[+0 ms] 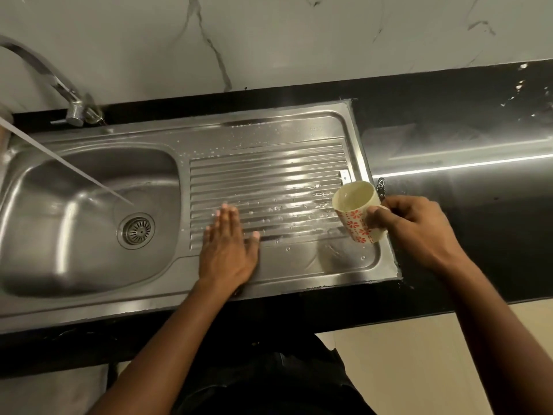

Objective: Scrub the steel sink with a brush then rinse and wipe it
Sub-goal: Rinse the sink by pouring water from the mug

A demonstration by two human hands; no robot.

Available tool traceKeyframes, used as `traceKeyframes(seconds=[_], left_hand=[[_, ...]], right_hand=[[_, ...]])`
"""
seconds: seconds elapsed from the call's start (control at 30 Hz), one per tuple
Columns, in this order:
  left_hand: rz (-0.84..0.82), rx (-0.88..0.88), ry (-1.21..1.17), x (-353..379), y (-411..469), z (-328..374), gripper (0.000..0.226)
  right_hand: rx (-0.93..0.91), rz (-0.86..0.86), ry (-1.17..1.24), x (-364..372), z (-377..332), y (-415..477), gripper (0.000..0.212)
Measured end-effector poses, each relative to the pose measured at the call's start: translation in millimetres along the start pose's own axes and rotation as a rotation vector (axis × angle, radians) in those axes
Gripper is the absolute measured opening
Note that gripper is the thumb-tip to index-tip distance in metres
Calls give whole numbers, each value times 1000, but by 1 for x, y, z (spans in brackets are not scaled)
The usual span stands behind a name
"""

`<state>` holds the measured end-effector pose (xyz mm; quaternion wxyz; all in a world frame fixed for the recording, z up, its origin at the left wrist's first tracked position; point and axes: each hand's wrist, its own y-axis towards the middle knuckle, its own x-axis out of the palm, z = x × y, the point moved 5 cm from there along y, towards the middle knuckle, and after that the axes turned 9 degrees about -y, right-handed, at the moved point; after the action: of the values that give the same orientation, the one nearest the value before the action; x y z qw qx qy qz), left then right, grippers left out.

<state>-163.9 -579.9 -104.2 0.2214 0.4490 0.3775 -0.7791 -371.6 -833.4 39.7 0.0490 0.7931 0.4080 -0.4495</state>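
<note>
1. Your left hand [229, 250] lay palm down at the centre of the frame. Its fingers were straight and close together, and it held nothing. It rested on the ribbed drainboard [269, 172].
2. Your right hand [419, 229], at centre right, had its fingers curled round a cream mug [357, 212] printed with red flowers. The mug was tipped, its mouth facing the upper left, over the drainboard's right end.
3. The steel sink [89, 298] filled the left and middle of the frame, set into a black countertop [463, 115]. Its basin was at the left, with the drain strainer [136, 230] towards the basin's right side.
4. From the tap [45, 70] at the upper left, a water stream [68, 166] slanted down into the basin.
5. Droplets and a thin film of water lay on the ribs. Through the glare, the mug seemed nearly empty.
</note>
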Motion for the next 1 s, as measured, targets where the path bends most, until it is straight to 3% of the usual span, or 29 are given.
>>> traceKeyframes(seconds=[0.13, 0.3, 0.4, 0.5, 0.6, 0.77, 0.9, 1.0], left_hand=[[-21, -50, -2, 3, 5, 4, 89], [-102, 387, 5, 22, 28, 88, 79], [-166, 529, 56, 25, 39, 118, 74], [-107, 492, 48, 18, 41, 99, 71], [-13, 281, -15, 3, 41, 48, 74], [27, 38, -31, -6, 41, 25, 79], [-1, 261, -56, 17, 45, 107, 77], [-75, 402, 68, 29, 61, 145, 70]], right_hand=[[21, 40, -77, 12, -12, 3, 27], [11, 55, -198, 34, -42, 10, 46], [-3, 66, -182, 40, -49, 12, 39], [19, 73, -103, 36, -42, 11, 30], [66, 84, -52, 27, -28, 12, 28], [66, 117, -242, 15, -21, 35, 39], [-65, 81, -327, 22, -32, 56, 38], [-169, 51, -372, 27, -44, 67, 33]])
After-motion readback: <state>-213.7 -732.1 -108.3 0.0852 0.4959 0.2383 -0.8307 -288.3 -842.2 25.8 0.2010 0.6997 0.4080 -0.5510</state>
